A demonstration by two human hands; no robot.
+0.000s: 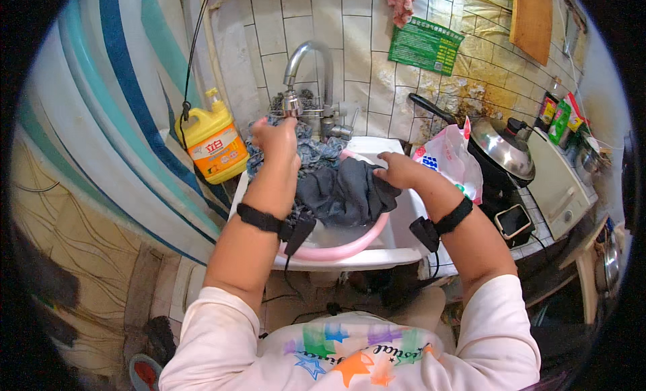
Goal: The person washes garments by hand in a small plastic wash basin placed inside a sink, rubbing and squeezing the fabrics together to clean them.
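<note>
My left hand (276, 143) is raised at the tap's spout head (291, 104), fingers apart, over a crumpled blue-grey patterned cloth (319, 147). Whether it touches the spout is unclear. At the right edge of a dark grey wet cloth (348, 191) is my right hand (401, 171). Its thumb and fingers are spread, and the thumb appears to rest on the fabric. Both cloths lie bunched in a pink-rimmed basin (348, 249). Beneath the dark cloth, some water shows. The basin stands in a white sink (409, 214).
A yellow detergent jug (214, 146) stands left of the sink. On the right are a plastic bag (451, 156), a lidded wok (502, 148), a phone (513, 221) and a cooktop (562, 189). The curved chrome faucet (315, 48) rises behind the basin, before a tiled wall.
</note>
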